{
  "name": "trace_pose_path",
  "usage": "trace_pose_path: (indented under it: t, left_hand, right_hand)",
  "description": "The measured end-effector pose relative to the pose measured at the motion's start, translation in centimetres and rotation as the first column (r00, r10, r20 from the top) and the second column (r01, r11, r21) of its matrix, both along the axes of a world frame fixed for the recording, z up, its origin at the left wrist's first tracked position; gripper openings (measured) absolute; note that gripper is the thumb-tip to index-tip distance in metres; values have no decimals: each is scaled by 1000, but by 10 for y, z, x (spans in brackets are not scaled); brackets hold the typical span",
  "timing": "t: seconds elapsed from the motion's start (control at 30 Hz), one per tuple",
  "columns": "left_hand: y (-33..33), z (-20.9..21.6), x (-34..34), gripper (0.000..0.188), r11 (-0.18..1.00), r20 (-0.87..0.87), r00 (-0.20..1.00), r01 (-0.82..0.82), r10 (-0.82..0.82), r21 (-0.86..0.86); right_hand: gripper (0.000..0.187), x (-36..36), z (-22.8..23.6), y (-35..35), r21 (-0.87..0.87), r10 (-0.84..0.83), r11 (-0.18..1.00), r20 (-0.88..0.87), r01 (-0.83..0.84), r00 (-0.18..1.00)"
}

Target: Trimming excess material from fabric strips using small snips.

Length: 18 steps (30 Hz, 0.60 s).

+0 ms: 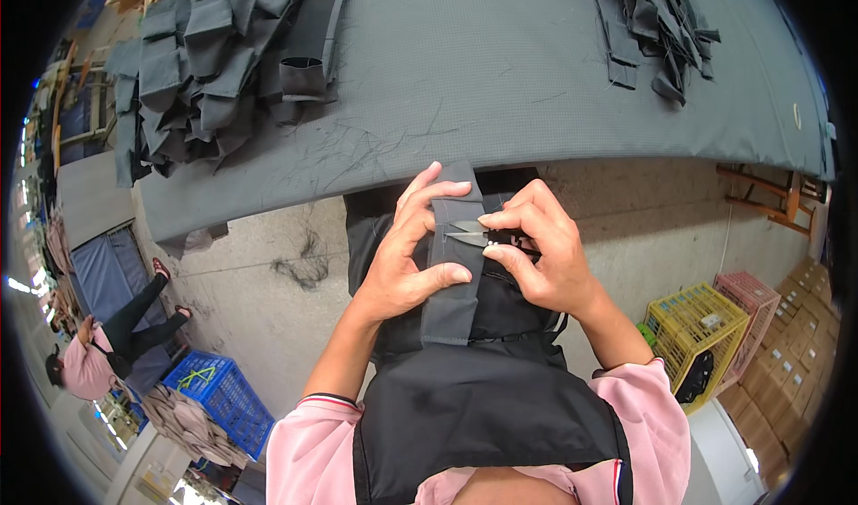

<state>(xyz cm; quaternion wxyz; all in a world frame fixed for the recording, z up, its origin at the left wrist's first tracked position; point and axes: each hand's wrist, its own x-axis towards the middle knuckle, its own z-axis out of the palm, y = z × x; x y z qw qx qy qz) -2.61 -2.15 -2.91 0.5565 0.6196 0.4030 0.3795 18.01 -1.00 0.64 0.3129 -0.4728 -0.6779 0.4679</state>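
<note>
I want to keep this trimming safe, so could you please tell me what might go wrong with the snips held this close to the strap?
The thread snips in the right hand point at the left hand, whose thumb lies just beside the blades, so a slip could nick it. The tips also rest against the grey fabric strap, so a careless snip might cut the cloth instead of a loose thread.

Bright even daylight, sharp centre, fisheye-bent edges with dark rim
</note>
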Motion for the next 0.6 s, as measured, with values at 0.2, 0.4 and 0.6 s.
trace_pose_path:
  t: [0.2,0.4,0.6]
  left_hand:
    - [-5,5,2,44,1000,-10,1000,17,-17,26]
    - [-15,11,6,51,999,1,1000,16,-16,34]
    - [-25,23,13,56,993,-32,999,42,-38,111]
  right_hand:
    - [25,-3,-9,-7,230,-13,973,29,6,1000]
    - [27,-3,-12,-26,239,-116,962,-84,133,990]
    - [37,-15,20,-37,148,-183,968,-126,201,975]
